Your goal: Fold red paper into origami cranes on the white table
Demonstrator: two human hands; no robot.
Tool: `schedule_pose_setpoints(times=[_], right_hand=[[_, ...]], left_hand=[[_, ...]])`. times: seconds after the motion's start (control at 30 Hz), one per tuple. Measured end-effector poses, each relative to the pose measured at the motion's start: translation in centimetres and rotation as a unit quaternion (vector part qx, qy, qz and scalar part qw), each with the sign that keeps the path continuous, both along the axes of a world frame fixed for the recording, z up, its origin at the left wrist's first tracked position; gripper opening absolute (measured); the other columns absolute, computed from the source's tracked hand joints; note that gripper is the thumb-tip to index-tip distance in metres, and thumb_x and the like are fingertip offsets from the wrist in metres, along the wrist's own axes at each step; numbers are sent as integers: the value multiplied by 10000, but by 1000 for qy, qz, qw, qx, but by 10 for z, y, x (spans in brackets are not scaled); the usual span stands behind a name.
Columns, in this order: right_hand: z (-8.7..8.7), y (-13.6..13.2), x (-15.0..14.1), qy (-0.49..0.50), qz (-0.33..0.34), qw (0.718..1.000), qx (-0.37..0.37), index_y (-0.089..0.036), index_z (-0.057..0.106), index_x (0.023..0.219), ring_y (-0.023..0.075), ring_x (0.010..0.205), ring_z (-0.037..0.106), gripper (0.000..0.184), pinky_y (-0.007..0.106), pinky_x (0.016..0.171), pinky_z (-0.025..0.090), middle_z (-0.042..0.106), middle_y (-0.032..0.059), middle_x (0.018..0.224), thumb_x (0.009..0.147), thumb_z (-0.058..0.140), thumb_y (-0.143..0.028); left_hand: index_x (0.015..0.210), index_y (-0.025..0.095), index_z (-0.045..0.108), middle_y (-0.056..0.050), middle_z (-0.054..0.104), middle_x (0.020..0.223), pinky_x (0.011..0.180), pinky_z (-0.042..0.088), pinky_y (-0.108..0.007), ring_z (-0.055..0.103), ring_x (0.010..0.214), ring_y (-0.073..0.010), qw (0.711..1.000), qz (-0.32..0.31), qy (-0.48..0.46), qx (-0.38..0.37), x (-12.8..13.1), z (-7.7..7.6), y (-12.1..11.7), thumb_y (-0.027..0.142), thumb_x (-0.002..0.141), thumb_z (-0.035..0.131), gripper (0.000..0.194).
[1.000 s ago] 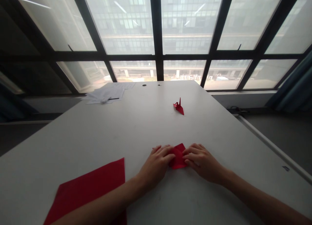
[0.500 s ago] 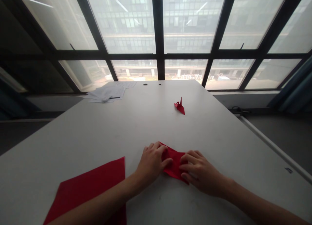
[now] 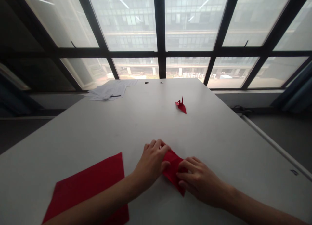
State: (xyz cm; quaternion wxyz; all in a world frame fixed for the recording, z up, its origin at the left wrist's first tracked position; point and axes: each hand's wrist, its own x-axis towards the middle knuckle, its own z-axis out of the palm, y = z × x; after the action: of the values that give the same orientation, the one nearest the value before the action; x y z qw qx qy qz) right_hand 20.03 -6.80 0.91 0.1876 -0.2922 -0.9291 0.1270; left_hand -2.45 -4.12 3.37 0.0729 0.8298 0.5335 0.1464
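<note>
Between my hands is a small folded piece of red origami paper, low over the white table, one corner pointing toward me. My left hand grips its left side, thumb near the front and fingers over the far edge. On the right side, my right hand holds the paper between curled fingers and thumb. Both hands cover parts of its edges. A larger flat red sheet lies at the left, partly under my left forearm. Farther back stands a finished red paper crane.
White papers with a dark pen on them lie at the table's far left. Two small dark spots, one a round hole, are near the far edge. Beyond the white table are tall windows. A small dark mark is at the right.
The folded red paper has been turned and spread wider, one corner now pointing toward me. My right hand has come nearer to me; my left hand has shifted left.
</note>
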Motion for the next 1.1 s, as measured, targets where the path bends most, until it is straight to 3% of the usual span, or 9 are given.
schedule_pose_setpoints(times=[0.07,0.13,0.33,0.4,0.5,0.63,0.9,1.1], right_hand=[[-3,0,0,2,-1,1000,14,-229,680,932,189,876,547,120,345,825,437,649,34,965,960,565,-207],[-5,0,0,2,-11,1000,27,-230,678,897,187,841,543,131,328,775,435,650,33,938,955,566,-196],[-10,7,0,8,-130,991,41,-198,591,666,154,676,550,290,284,639,394,621,18,728,954,550,-203],[-11,13,0,7,-180,983,24,-200,615,708,145,641,555,231,274,616,389,621,8,729,936,585,-219],[-11,22,1,18,-217,975,-30,-218,666,910,167,746,607,26,274,680,435,652,13,855,899,646,-205],[-10,23,2,38,-228,970,-79,-230,678,987,198,874,602,114,304,784,469,638,35,955,881,667,-190],[-9,22,3,77,-237,957,-145,-219,668,992,216,947,564,212,335,869,449,627,40,991,809,701,-118],[-11,23,3,113,-235,951,-164,-219,627,956,216,948,555,258,342,856,443,628,33,989,766,693,-56]], left_hand=[[850,243,687,-22,659,963,834,403,-404,585,920,-248,998,-53,34,-20,5,4,-12,239,824,745,63],[738,234,670,-1,653,843,788,397,-387,585,817,-220,993,-91,56,-50,8,5,-20,273,865,712,140],[876,216,658,-33,660,947,811,401,-393,586,878,-236,997,-58,55,-17,11,-11,-19,222,890,677,25],[906,235,667,-22,662,961,838,400,-394,583,909,-233,997,-66,31,-23,11,-16,-17,224,896,676,17],[1078,266,665,-21,656,1079,893,397,-405,564,1003,-246,998,-54,-18,-29,8,-23,-13,232,853,733,237],[1293,262,595,-63,596,1231,955,389,-429,511,1116,-278,997,-18,-63,-49,3,-28,-7,264,774,806,560],[1265,346,615,-39,579,1227,958,371,-427,502,1135,-278,991,-16,-107,-84,2,-34,-2,256,703,848,615],[1146,300,604,-6,630,1177,947,365,-429,514,1120,-270,985,-22,-145,-96,6,-30,-4,166,705,822,510]])
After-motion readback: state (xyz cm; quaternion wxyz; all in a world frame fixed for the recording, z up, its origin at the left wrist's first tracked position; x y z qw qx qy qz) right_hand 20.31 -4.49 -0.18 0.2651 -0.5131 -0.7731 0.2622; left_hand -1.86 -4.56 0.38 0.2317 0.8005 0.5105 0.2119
